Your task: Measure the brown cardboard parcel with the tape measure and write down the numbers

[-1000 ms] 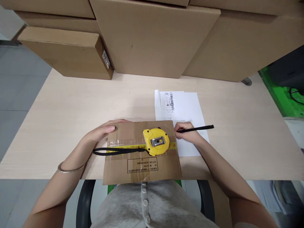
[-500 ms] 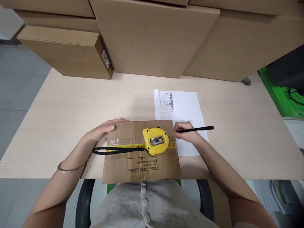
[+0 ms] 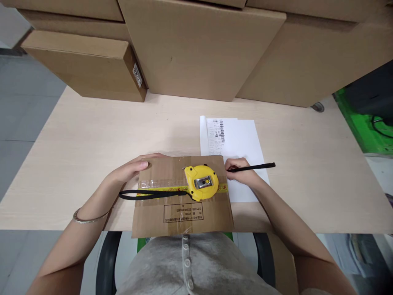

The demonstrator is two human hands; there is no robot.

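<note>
Clock centred on the small carton; twelve points away from the person.

- Pale wood-grain table [image 3: 307, 172], spanning most of the view.
- Large plain brown cardboard box [image 3: 199, 49] at twelve, standing on the far side; second broad brown cardboard panel [image 3: 301, 57] between one and two, partly behind it.
- Flatter brown cardboard box with white side label [image 3: 82, 71], about half past ten, well apart from the hands.
- Small brown cardboard carton, clear-taped and black-printed [image 3: 215, 217], at the near edge of the table, in front of the person's grey buttoned shirt [image 3: 199, 262]. Yellow tape strip with red print [image 3: 223, 189] crosses its top, nine to three.
- White paper sheets, dark writing on the left part [image 3: 244, 141], at two; near left corner hidden by the carton.
- Left hand [image 3: 135, 166] at ten: thumb against the carton's corner, other fingers along the far side, mostly hidden. Gripping or only resting, cannot tell.
- Right hand [image 3: 241, 170] between two and three, above the paper, just beside the carton: fingers curled, pinching a slim black pen [image 3: 258, 166], shaft toward three, tip hard to make out.
- Rounded yellow tape measure with metal clip [image 3: 202, 182] lying on the carton top, toward one; neither hand touches it. Black looped wrist strap [image 3: 153, 194] trails to nine, past the carton's edge.
- Thin silvery bangle [image 3: 89, 220] on the left forearm, toward eight.
</note>
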